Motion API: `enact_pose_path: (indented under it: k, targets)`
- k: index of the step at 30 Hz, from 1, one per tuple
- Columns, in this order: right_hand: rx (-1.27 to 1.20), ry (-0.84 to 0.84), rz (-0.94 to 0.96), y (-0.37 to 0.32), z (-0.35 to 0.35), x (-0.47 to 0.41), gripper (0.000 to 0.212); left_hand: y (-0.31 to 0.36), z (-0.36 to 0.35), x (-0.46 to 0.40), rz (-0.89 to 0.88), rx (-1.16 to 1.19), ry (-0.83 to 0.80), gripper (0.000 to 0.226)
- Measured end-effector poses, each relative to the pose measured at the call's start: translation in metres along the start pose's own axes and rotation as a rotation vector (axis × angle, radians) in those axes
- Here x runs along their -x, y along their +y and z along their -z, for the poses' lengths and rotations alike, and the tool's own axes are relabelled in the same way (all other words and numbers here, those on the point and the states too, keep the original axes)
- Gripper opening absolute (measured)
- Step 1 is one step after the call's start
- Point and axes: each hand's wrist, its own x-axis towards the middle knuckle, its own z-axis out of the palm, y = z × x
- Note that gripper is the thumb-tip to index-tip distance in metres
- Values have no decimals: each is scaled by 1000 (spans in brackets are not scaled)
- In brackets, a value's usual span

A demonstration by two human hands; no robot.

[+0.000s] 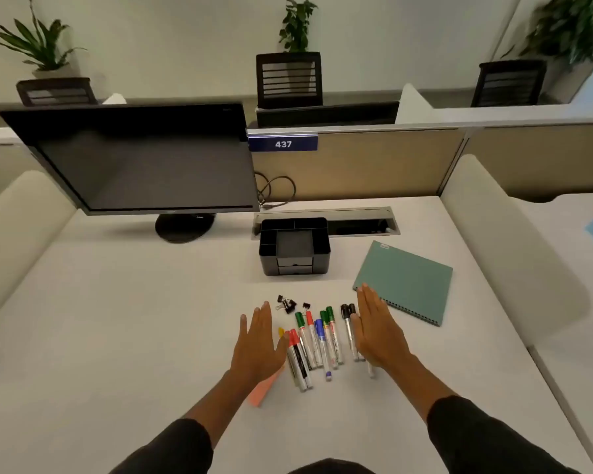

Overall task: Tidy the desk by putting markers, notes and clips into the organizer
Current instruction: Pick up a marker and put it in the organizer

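Markers [317, 340] lie before my organizer [294, 246] on the white desk [117, 319]; left hand [259, 343] and right hand [377, 331] flank them, fingers straight, perhaps touching.

My left hand [259, 340] covers most of the pink sticky notes [262, 391]; my right hand [379, 331] hides part of the black markers [349, 331].
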Motion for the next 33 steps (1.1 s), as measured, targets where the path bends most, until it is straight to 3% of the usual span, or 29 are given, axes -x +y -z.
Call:
enact_pose_path:
  k: [8,13,15,19,25,30,33]
  targets:
    - [-28,-31,-80,11,-12,11,64,5,-12,10,49,128,-29,77]
    - [-125,135,-176,15,3,11,50,0,-21,12,1,303,289,58]
    - [-120,238,-178,16,11,7,38,3,-16,11,39,326,338,44]
    - [-153,246,-234,21,17,-7,21,10,-6,8,221,344,238,17]
    - [-235,139,-379,18,17,-27,16,10,-12,3,288,308,101,11]
    - [-182,55,-408,21,14,-36,28,13,-12,0,309,283,34,8]
    - [-152,23,-416,23,12,-39,25,15,-11,-2,324,290,14,11]
